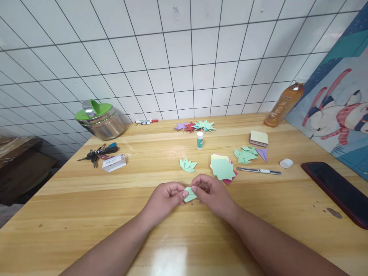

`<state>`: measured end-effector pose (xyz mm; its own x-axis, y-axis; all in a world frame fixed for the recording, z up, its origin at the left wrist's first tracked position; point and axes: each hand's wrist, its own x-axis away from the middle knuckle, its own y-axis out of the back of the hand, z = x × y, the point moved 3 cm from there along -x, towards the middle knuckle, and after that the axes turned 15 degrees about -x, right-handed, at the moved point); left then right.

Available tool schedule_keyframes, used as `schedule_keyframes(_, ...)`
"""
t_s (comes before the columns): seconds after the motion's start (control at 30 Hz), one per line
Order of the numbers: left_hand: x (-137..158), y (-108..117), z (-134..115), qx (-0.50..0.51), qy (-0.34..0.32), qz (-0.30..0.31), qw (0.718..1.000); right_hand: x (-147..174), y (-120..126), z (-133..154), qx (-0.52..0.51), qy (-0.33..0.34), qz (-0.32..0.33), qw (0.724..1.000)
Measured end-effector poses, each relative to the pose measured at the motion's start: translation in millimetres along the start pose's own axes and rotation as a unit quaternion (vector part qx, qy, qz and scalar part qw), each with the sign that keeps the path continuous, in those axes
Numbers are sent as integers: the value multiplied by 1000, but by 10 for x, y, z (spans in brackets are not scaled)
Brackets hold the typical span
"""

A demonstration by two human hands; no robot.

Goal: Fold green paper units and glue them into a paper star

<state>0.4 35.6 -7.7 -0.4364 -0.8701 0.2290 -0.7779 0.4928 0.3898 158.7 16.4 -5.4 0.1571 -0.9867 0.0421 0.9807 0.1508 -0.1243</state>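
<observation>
Between my two hands is a small folded piece of light green paper (190, 195), held just above the wooden table. My left hand (166, 199) pinches its left edge with thumb and fingers. On the other side my right hand (212, 194) grips the upper right edge, its thumb on top. Just beyond lies a joined green folded-paper piece (188, 165) with several points. A stack of square coloured paper sheets (222, 168), green on top, rests by my right hand. Behind these a glue stick (199, 140) stands upright.
Finished paper stars (195, 126) lie near the wall. Green folded pieces (245, 155), a utility knife (258, 171), a white cap (286, 163), a paper block (258, 138), a phone (336, 191) and a bottle (284, 103) are rightward. Keys (99, 154), a small box (114, 163) and a pot (99, 120) are left.
</observation>
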Motion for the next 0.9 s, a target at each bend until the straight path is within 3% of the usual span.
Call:
schedule_keyframes(0.1, -22, 18, 22, 63, 24, -26, 997, 5, -5, -4, -22, 29, -4, 999)
schedule_keyframes(0.27, -26, 7, 15, 66, 4, -22, 998, -13, -24, -28, 10, 2, 0, 1000)
schedule_keyframes(0.43, -6, 11, 7, 58, -8, 27, 998, -17, 10, -22, 72, 7, -7, 997)
schedule_keyframes(0.6, -19, 2, 57, 40, -5, 96, 995, 12, -11, -2, 100, 55, 41, 993)
schedule_keyframes(0.77, -21, 28, 66, 101, 18, 11, 995, 62, 0, 76, 101, 133, -34, 985)
schedule_keyframes(0.9, 0, 17, 56, 144, 25, -42, 988, 110, -61, 112, 108, 163, 9, 981)
